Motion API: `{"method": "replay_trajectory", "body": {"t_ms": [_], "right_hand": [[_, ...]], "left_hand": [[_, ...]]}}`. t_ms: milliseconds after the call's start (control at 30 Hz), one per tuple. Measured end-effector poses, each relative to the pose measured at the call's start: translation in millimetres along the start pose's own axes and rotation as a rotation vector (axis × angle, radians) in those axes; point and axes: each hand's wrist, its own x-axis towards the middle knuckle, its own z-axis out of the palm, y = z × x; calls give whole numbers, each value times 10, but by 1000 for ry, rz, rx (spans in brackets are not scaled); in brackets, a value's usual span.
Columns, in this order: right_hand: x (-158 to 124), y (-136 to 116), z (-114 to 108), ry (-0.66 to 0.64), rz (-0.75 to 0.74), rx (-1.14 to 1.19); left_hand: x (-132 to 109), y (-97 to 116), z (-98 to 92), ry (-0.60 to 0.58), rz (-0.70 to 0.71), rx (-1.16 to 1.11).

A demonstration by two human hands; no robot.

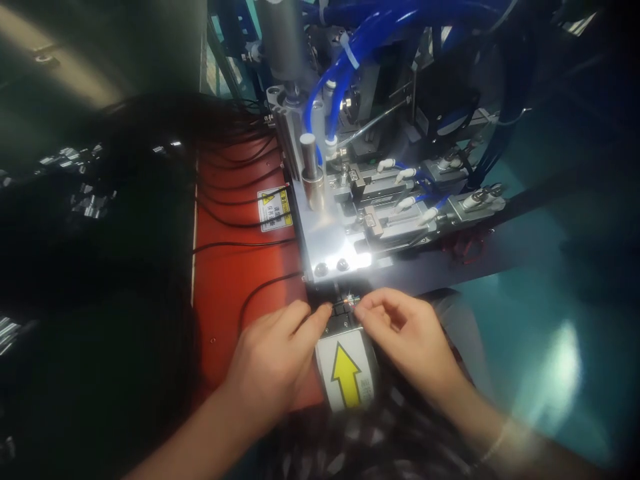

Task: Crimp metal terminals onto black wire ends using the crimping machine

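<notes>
Low in the middle of the head view, my left hand (273,353) is closed, its thumb and index fingertips together at the left side of a small black fixture (341,325). A thin dark cable seems to run from these fingertips, mostly hidden by them. Fine coloured wires (351,301) fan out at its end above the fixture. On the right, my right hand (413,333) is closed in a pinch, thumb against index finger, at the tips of these wires. Below the fixture, a white label with a yellow arrow (346,375) points toward the machine.
A metal press block (325,233) with a shiny upright post (310,157) stands just beyond my hands. Blue air hoses (370,40) arch above it. Several black cables (235,199) cross the red surface (240,280) on the left. Small air cylinders (400,227) extend to the right.
</notes>
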Motion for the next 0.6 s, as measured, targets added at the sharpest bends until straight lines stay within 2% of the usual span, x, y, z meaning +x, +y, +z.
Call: {"method": "replay_trajectory", "body": {"t_ms": [100,200,600], "right_hand": [[-18,21,14,83,-173,-137],[3,22,-4,78,-210,-164],[241,-106,-94,-172,232,200]], "left_hand": [[0,-5,5,4,-2,-2],[-2,-4,10,3,-6,-8],[5,-1,8,0,1,-11]]}}
